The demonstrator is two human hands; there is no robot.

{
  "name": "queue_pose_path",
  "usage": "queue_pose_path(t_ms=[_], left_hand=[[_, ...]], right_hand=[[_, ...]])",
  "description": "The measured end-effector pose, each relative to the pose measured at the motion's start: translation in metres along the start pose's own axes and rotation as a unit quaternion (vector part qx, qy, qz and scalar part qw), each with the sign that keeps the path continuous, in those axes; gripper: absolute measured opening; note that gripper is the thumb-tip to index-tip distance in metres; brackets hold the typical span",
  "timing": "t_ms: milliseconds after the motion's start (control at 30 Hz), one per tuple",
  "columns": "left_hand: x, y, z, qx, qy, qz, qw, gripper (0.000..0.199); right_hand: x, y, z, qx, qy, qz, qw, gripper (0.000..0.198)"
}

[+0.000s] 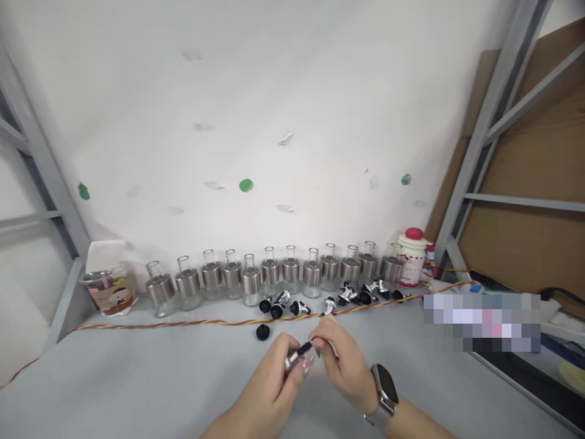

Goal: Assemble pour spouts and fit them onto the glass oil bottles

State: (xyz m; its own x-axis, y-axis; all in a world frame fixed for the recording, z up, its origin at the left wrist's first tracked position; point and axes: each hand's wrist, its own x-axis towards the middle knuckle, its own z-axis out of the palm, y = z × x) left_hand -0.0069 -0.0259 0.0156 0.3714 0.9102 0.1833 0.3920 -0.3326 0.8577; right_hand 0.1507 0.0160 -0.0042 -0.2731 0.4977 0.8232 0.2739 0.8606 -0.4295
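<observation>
My left hand [274,375] is closed around a silver and black pour spout [298,355], low over the grey table. The fingers of my right hand [347,360] are pinched at the spout's black end; whether a small part sits between them is hidden. Just beyond my hands, a loose black cap [262,331] lies on the table. Farther back, more silver and black pour spouts [299,308] lie scattered, with one [328,305] right behind my right hand. A row of clear glass bottles with metal sleeves [250,280] stands upright behind them, their necks uncovered.
A twisted red and yellow wire [183,322] runs across the table [137,378]. A cup in a printed sleeve [112,292] stands at the left, a white jar with a red top [411,259] at the right. Metal posts [475,134] and cardboard [530,140] border the right side.
</observation>
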Motion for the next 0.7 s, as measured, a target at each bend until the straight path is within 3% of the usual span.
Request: queue_pose_path(t_ms=[167, 567, 700], left_hand=[[0.0004, -0.0030, 0.0002, -0.013, 0.005, 0.016, 1.000, 0.024], [0.0011, -0.0035, -0.0001, -0.055, 0.028, 0.017, 0.998, 0.027], [0.0035, -0.0063, 0.0016, -0.082, 0.051, 0.008, 0.995, 0.030]], right_hand=[[-0.0035, 0.0040, 0.0041, 0.003, -0.031, 0.033, 0.999, 0.012], [-0.0068, 0.0028, 0.0079, 0.018, -0.028, 0.078, 0.996, 0.011], [-0.0053, -0.0005, 0.0076, 0.028, -0.030, 0.059, 0.997, 0.010]])
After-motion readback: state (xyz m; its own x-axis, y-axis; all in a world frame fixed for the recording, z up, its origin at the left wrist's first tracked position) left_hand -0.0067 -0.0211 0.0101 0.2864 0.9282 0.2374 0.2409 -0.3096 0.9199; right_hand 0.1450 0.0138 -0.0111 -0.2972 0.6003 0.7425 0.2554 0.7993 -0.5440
